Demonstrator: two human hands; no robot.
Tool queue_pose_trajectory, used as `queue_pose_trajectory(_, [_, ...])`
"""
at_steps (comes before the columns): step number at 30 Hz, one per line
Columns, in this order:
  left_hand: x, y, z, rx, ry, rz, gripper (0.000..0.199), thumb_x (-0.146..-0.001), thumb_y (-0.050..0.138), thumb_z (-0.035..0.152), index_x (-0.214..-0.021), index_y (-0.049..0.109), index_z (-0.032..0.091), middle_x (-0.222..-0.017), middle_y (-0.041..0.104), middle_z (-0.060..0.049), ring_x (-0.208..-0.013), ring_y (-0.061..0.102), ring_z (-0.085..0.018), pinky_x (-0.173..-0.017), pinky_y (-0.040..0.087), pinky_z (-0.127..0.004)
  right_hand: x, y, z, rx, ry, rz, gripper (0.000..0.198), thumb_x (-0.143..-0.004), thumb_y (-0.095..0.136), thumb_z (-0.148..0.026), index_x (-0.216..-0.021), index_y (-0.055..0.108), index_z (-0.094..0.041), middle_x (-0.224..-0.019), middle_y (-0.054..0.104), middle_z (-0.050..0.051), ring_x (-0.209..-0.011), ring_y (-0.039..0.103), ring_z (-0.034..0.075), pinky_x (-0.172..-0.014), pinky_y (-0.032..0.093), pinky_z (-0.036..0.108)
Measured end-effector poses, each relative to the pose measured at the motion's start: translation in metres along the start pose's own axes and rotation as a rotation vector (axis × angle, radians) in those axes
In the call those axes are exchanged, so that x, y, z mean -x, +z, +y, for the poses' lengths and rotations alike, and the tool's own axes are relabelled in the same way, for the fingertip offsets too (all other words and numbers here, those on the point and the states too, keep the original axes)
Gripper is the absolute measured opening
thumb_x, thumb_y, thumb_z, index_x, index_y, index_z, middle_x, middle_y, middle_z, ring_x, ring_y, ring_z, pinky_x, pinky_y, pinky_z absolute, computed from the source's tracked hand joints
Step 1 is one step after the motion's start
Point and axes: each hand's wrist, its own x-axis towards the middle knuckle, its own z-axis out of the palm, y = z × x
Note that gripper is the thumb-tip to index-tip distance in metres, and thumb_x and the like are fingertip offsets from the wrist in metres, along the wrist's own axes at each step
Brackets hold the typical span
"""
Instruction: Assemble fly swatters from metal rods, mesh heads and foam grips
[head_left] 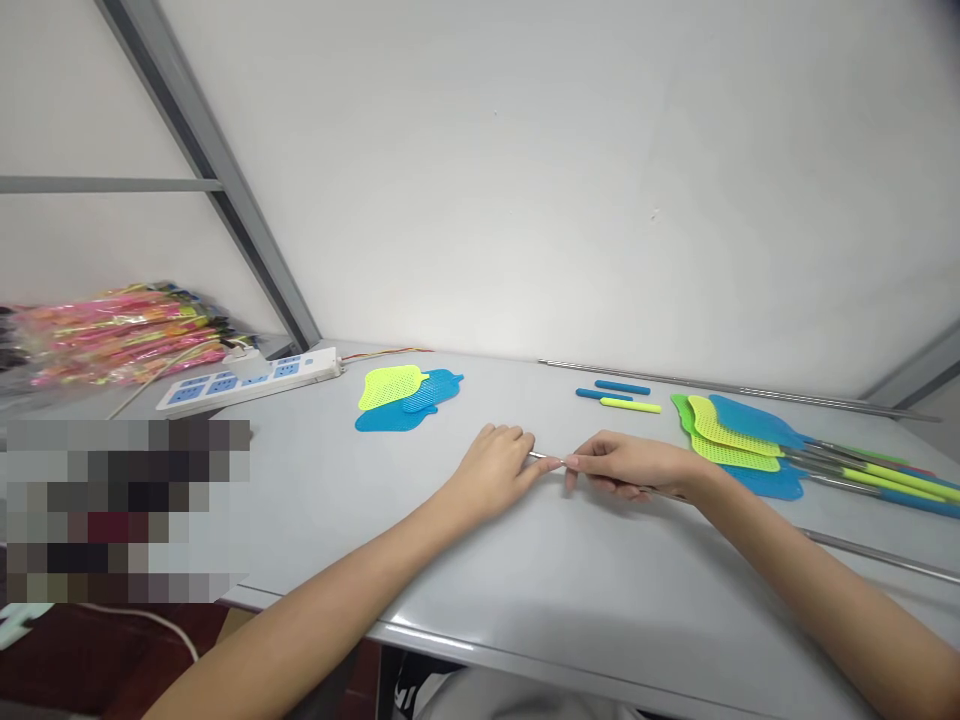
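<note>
The rod (545, 457) is silver — the loose handles (631, 406) plain blue and yellow-green.

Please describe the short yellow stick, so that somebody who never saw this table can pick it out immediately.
On the grey table, look just beyond the person's right hand. There, left of the pile of swatters, lie three short sticks. The yellow stick is the one nearest the hand; its two neighbours are both blue.
</note>
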Motion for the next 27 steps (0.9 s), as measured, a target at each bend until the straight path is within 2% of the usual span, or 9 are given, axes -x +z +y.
queue_pose_trajectory(4, [-0.001,-0.003,-0.004,-0.055,-0.040,0.049,0.046,-0.081,0.021,0.050,-0.069,0.049,0.015,-0.068,0.053,-0.004,-0.067,0.047,-0.016,-0.064,0.030,-0.029,0.000,0.001,-0.001,-0.053,-0.013,0.013,0.046,-0.070,0.044,-0.055,-0.086,0.060,-0.015,-0.055,0.033,-0.005,-0.037,0.026,0.002,-0.030,0.021,0.016])
queue_pose_trajectory(11, [-0.001,-0.001,-0.004,-0.059,0.007,-0.037,0.049,-0.084,0.018,0.045,-0.060,0.049,0.015,-0.061,0.055,-0.003,-0.056,0.047,-0.013,-0.061,0.028,-0.028,0.000,-0.002,0.002,0.010,0.030,-0.017,0.049,-0.069,0.043,-0.057,-0.085,0.061,-0.015,-0.055,0.034,-0.005,-0.037,0.027,0.002,-0.032,0.022,0.017])
queue_pose_trajectory(15, [-0.003,-0.004,-0.015,-0.114,-0.050,-0.013,0.049,-0.083,0.020,0.047,-0.063,0.052,0.016,-0.063,0.056,-0.004,-0.062,0.049,-0.016,-0.062,0.029,-0.028,0.005,-0.013,0.004,0.064,0.071,-0.042,0.050,-0.070,0.043,-0.057,-0.084,0.062,-0.013,-0.057,0.038,-0.003,-0.039,0.029,0.003,-0.034,0.021,0.017])
queue_pose_trajectory(20, [-0.003,-0.004,-0.027,-0.141,-0.090,-0.043,0.049,-0.084,0.019,0.044,-0.063,0.052,0.015,-0.064,0.057,-0.006,-0.064,0.051,-0.017,-0.062,0.030,-0.029,0.012,-0.028,0.007,0.089,0.069,0.008,0.046,-0.070,0.044,-0.055,-0.083,0.061,-0.014,-0.058,0.037,-0.003,-0.041,0.027,0.003,-0.037,0.020,0.018])
queue_pose_trajectory(27, [-0.002,0.008,-0.022,-0.142,-0.061,-0.110,0.047,-0.086,0.017,0.039,-0.068,0.052,0.015,-0.067,0.059,-0.006,-0.063,0.053,-0.018,-0.060,0.032,-0.030,0.003,-0.023,0.009,0.126,0.093,0.009,0.040,-0.068,0.048,-0.054,-0.071,0.057,-0.015,-0.058,0.033,-0.004,-0.041,0.021,0.003,-0.037,0.016,0.019])
